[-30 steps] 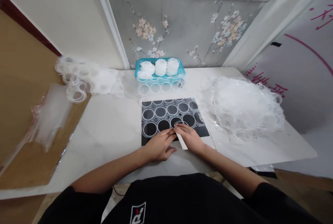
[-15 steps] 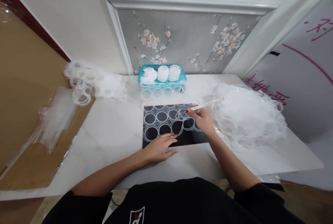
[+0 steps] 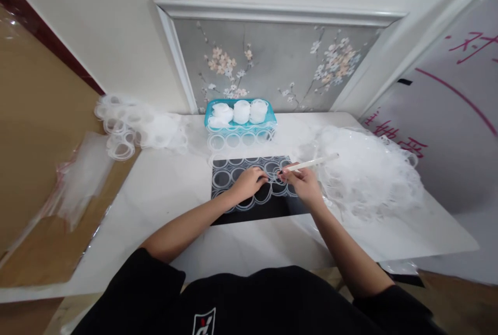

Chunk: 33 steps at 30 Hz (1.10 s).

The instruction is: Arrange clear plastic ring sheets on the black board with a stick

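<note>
My right hand (image 3: 305, 184) grips a slim white pen-like tool (image 3: 319, 161), its dark tip pointing left over a sheet of translucent plastic rings (image 3: 222, 178). A loose-looking ring (image 3: 277, 175) lies at the tool tip, between both hands. My left hand (image 3: 249, 183) rests over the sheet, fingers curled and fingertips close together at the ring's left side; what they pinch, if anything, is hidden. Beneath the sheet is a black board (image 3: 249, 214), its near strip bare.
Behind the board stands a blue basket (image 3: 206, 112) with stacked white rings (image 3: 241, 112); a ring strip hangs over its front. Ring-sheet scrap heaps at right (image 3: 369, 169) and left (image 3: 151, 127). Cardboard (image 3: 46, 252) and clear plastic film (image 3: 85, 174) lie left. A wall rises behind the white table.
My left hand has moved up and forward from the board's near edge to the ring beside the tool tip, its fingers curling. The right hand stays almost in place, still holding the tool.
</note>
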Motion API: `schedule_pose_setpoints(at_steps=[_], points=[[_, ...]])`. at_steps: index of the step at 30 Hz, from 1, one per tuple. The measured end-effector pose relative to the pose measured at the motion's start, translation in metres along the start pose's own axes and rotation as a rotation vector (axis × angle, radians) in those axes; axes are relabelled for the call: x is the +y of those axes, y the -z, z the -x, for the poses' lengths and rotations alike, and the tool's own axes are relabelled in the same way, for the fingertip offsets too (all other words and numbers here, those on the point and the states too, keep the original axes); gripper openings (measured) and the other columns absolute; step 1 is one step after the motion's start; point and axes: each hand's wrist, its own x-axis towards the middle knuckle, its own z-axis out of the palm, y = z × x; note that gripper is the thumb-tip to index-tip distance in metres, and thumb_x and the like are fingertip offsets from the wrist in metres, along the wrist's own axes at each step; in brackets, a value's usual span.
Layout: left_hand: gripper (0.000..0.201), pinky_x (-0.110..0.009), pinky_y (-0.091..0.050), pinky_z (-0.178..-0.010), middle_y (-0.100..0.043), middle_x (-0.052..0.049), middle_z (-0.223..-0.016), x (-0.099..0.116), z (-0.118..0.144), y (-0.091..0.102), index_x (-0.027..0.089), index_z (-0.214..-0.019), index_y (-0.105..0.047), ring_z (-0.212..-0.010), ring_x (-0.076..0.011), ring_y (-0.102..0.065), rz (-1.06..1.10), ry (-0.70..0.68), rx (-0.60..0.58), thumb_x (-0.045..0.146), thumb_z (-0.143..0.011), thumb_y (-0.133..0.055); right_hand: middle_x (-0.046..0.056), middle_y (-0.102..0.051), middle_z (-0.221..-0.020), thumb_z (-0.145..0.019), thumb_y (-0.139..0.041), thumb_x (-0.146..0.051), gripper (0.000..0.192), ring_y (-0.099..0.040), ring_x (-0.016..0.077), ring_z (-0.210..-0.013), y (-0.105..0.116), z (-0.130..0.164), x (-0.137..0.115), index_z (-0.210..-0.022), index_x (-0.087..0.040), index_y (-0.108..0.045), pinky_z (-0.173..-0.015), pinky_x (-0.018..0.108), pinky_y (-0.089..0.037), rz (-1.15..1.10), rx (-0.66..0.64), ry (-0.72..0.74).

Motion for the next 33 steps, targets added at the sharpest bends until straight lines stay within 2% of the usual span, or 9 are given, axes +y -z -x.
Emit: schedule_pose_setpoints(at_steps=[3, 5, 9, 13, 17, 21, 25, 29, 33], points=[[0.008, -0.03, -0.045, -0.081, -0.065, -0.004, -0.082, 0.0, -0.01, -0.003, 0.016, -0.075, -0.066, -0.084, -0.0196, -0.06, 0.019, -0.022, -0.043, 0.018, -0.082, -0.062, 0.004, -0.069, -0.073, -0.068, -0.07, -0.045, 0.031, -0.066, 0.0164, -0.067, 0.007, 0.008, 0.004, -0.079, -0.018, -0.06, -0.07, 0.028, -0.055, -0.06, 0.025, -0.049], [0.005, -0.029, -0.045, -0.077, -0.066, -0.005, -0.082, 0.001, -0.012, -0.004, 0.016, -0.083, -0.065, -0.08, -0.0187, -0.061, 0.039, -0.007, -0.041, 0.016, -0.082, -0.06, 0.005, -0.069, -0.075, -0.068, -0.071, -0.044, 0.033, -0.067, 0.0169, -0.07, 0.012, 0.015, 0.004, -0.081, -0.016, -0.061, -0.071, 0.028, -0.055, -0.076, 0.037, -0.069], [0.022, -0.025, -0.046, -0.068, -0.068, -0.004, -0.084, 0.003, -0.009, -0.004, 0.014, -0.101, -0.061, -0.07, -0.0147, -0.061, 0.101, 0.011, -0.062, 0.009, -0.08, -0.055, 0.006, -0.07, -0.077, -0.067, -0.072, -0.045, 0.035, -0.067, 0.0181, -0.071, 0.017, 0.026, 0.004, -0.082, -0.015, -0.061, -0.073, 0.03, -0.056, -0.107, 0.079, -0.097], [0.018, -0.024, -0.044, -0.066, -0.067, -0.003, -0.084, 0.004, -0.007, -0.001, 0.016, -0.093, -0.066, -0.071, -0.0151, -0.06, 0.14, -0.038, -0.126, 0.021, -0.076, -0.065, 0.007, -0.071, -0.077, -0.067, -0.072, -0.047, 0.036, -0.068, 0.0216, -0.075, 0.019, 0.031, 0.003, -0.081, -0.015, -0.063, -0.078, 0.036, -0.056, -0.083, 0.125, -0.116], [0.009, -0.024, -0.042, -0.067, -0.065, -0.002, -0.075, 0.002, -0.01, -0.001, 0.017, -0.078, -0.069, -0.071, -0.0155, -0.059, 0.147, -0.061, -0.163, 0.026, -0.075, -0.068, 0.007, -0.07, -0.078, -0.069, -0.07, -0.047, 0.035, -0.068, 0.0212, -0.075, 0.012, 0.029, -0.002, -0.082, -0.016, -0.062, -0.08, 0.037, -0.056, -0.075, 0.066, -0.032], [0.015, -0.024, -0.04, -0.063, -0.063, -0.001, -0.066, -0.001, -0.012, -0.002, 0.016, -0.073, -0.07, -0.062, -0.0142, -0.056, 0.143, 0.013, -0.112, 0.025, -0.081, -0.062, 0.007, -0.07, -0.086, -0.069, -0.07, -0.048, 0.036, -0.068, 0.0217, -0.08, -0.002, 0.025, 0.003, -0.085, -0.017, -0.061, -0.079, 0.037, -0.056, -0.181, 0.044, -0.049], [0.012, -0.024, -0.042, -0.067, -0.069, -0.002, -0.075, -0.003, -0.011, -0.003, 0.016, -0.081, -0.072, -0.069, -0.0153, -0.061, 0.158, 0.101, -0.036, 0.02, -0.08, -0.06, 0.008, -0.069, -0.097, -0.065, -0.074, -0.046, 0.04, -0.068, 0.0208, -0.082, -0.015, 0.026, 0.02, -0.086, -0.016, -0.06, -0.075, 0.033, -0.057, -0.346, 0.029, -0.154], [0.011, -0.024, -0.043, -0.068, -0.07, -0.003, -0.077, -0.004, -0.01, -0.001, 0.016, -0.081, -0.071, -0.072, -0.0159, -0.063, 0.174, 0.174, 0.013, 0.018, -0.079, -0.06, 0.008, -0.068, -0.098, -0.067, -0.072, -0.047, 0.038, -0.066, 0.0187, -0.088, -0.019, 0.029, 0.032, -0.086, -0.014, -0.064, -0.076, 0.028, -0.057, -0.263, -0.073, -0.158], [0.01, -0.025, -0.044, -0.067, -0.069, -0.003, -0.073, -0.006, -0.008, 0.004, 0.015, -0.076, -0.07, -0.07, -0.017, -0.063, 0.192, 0.24, 0.032, 0.02, -0.077, -0.061, 0.006, -0.069, -0.091, -0.066, -0.072, -0.049, 0.039, -0.065, 0.0184, -0.09, -0.018, 0.028, 0.035, -0.084, -0.015, -0.066, -0.078, 0.028, -0.057, -0.19, -0.101, -0.171]])
